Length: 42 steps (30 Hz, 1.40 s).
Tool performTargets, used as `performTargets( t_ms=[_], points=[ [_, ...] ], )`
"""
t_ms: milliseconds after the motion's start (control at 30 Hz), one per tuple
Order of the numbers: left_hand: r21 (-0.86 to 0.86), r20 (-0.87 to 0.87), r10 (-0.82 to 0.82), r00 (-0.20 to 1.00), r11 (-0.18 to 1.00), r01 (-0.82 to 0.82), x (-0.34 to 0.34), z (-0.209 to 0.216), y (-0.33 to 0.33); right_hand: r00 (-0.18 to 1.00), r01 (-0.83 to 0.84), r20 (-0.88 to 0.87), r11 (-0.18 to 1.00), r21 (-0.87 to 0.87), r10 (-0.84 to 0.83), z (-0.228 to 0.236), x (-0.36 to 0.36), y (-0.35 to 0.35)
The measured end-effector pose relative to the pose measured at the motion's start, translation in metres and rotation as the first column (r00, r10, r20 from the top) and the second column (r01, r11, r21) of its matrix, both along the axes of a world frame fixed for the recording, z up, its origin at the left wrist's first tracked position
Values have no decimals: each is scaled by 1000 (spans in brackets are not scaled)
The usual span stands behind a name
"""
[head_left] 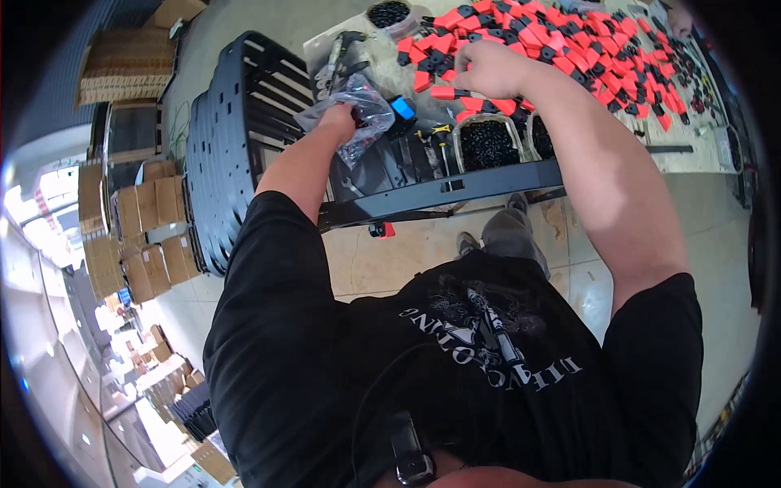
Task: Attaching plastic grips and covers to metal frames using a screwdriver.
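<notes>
A crumpled clear plastic bag [376, 114] surrounds my left hand [338, 119] at the left end of the workbench. That hand's fingers are curled at the bag and partly hidden by its folds; something dark red shows inside. My right hand [490, 68] is over the near left side of a wide heap of red and black plastic parts [561, 41]. Its fingers bend down and pinch together; what lies between them is hidden. Loose red parts [443, 92] lie just below that hand.
Tubs of small black pieces [488, 145] stand at the bench's near edge, beside a yellow-and-black screwdriver [442, 140] and wrenches [394, 167]. A blue-topped item [402, 108] lies by the bag. Stacked black slatted frames [224, 154] stand left, cardboard boxes [146, 203] beyond. Part of another person [679, 22] shows far right.
</notes>
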State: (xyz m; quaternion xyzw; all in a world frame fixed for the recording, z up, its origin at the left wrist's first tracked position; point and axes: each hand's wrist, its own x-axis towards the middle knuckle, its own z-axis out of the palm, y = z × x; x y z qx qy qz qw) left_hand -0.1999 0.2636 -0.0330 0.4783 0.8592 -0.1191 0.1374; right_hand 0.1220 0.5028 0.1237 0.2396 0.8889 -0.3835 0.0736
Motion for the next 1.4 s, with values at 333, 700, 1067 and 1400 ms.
performTargets(
  t_ms=[333,700,1067,1400],
  points=[
    [-25,-6,15,1000,1000,-15,12,8,-3,997,-73,-27,997,12,73,0,-6,-6],
    [-19,123,-207,970,977,211,70,132,2,993,-84,80,996,-39,87,4,-3,-1],
    [812,250,-516,819,572,112,267,261,-50,993,-113,26,992,51,112,12,0,-5],
    [713,395,-349,850,700,-44,271,241,-45,994,-92,53,996,14,91,11,2,-4]
  ],
)
